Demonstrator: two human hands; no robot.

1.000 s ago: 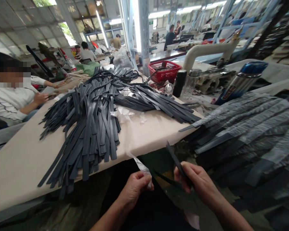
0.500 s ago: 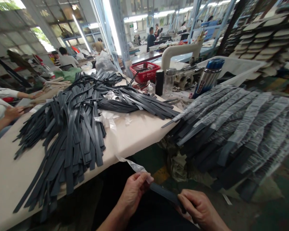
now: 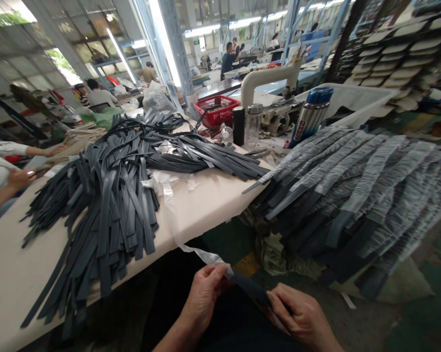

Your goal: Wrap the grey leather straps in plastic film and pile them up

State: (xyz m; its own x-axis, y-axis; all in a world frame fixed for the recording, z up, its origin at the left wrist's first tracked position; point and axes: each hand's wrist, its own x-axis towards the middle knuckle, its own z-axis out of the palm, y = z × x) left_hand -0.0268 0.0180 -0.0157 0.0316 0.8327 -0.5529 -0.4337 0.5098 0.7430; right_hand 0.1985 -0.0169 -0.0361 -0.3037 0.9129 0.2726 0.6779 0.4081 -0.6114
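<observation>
My left hand (image 3: 208,293) pinches the end of a clear plastic strip (image 3: 202,253) against a dark grey strap (image 3: 250,288), low in the middle of the view. The plastic trails from there up over the table edge. My right hand (image 3: 297,310) is closed around the other part of the same strap, to the right. A large pile of dark straps (image 3: 112,195) lies on the table at the left. Straps wrapped in wrinkled clear plastic (image 3: 367,181) are heaped at the right.
The pale table (image 3: 202,200) has its front edge just beyond my hands. Behind are a red basket (image 3: 216,111), a black bottle (image 3: 238,126), a glass jar (image 3: 254,124), a blue-topped flask (image 3: 312,117) and a sewing machine (image 3: 270,78). A person's hand (image 3: 20,178) shows at the left.
My right hand has shifted slightly left with the strap still in its grip. My left hand keeps its pinch. The whole view has shifted a little.
</observation>
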